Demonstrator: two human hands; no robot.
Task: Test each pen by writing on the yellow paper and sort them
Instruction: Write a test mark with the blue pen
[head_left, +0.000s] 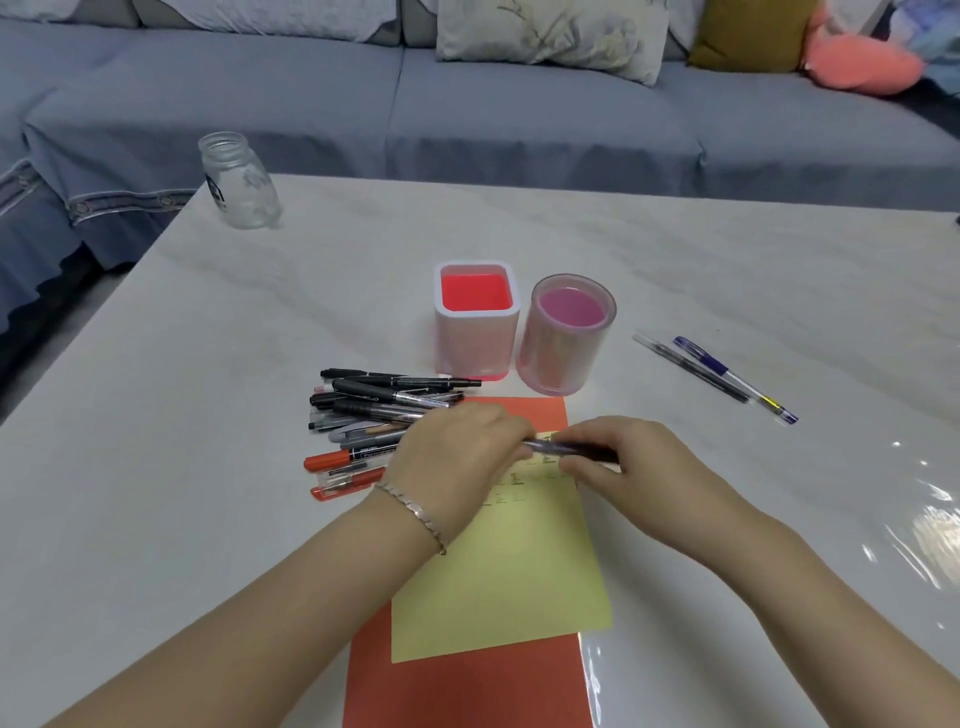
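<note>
Head view: at the upper left stands a glass jar (241, 179), well apart from the work. Left of centre, a pile of pens (374, 421) lies within easy reach, probably the untested stock. The left hand (457, 457) pinches one end of a dark pen (566, 448) and the right hand (639, 467) grips the other, likely to work its cap. The pen hovers over the top of the yellow paper (509, 582), its long axis nearly level across the frame, the right end slightly lower; which end is the tip I cannot tell. At the right, two pens (717, 376) lie side by side, seemingly sorted.
</note>
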